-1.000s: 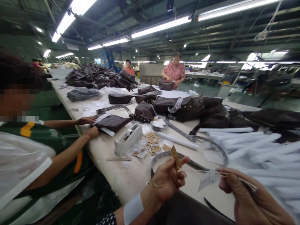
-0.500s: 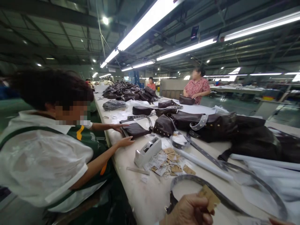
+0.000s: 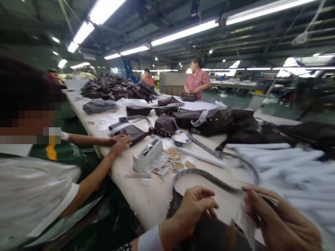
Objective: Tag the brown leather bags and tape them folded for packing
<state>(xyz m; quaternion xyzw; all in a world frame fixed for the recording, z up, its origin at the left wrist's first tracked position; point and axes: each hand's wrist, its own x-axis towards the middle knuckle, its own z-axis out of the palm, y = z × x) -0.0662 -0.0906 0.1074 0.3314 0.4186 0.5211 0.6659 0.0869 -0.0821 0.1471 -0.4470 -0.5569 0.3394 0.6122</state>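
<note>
My left hand [image 3: 192,209] hovers above a dark brown leather bag [image 3: 214,233] at the front edge of the view. Its fingers are bent and apart, with nothing visible between them. The bag's strap [image 3: 206,172] loops away over the table. On the right, my right hand [image 3: 285,219] is closed in a pinch. From its fingertips hangs a whitish translucent piece [image 3: 247,218], blurred, whose kind I cannot make out. Beyond my left hand lies a heap of tan and white tags [image 3: 172,160], beside a grey tape dispenser [image 3: 148,155].
At the left a co-worker's hands [image 3: 120,144] rest by another dark bag [image 3: 131,130]. Dark bags [image 3: 204,122] stretch across the table [image 3: 125,188], with a larger pile [image 3: 115,87] behind. White rolled wrapping [image 3: 282,167] lies to the right. Another person [image 3: 197,82] stands across the table.
My left hand no longer shows the tan tag it held and has moved slightly left and up. My right hand has come into view, pinching something whitish. The view has swung right; the co-worker's hands have come together.
</note>
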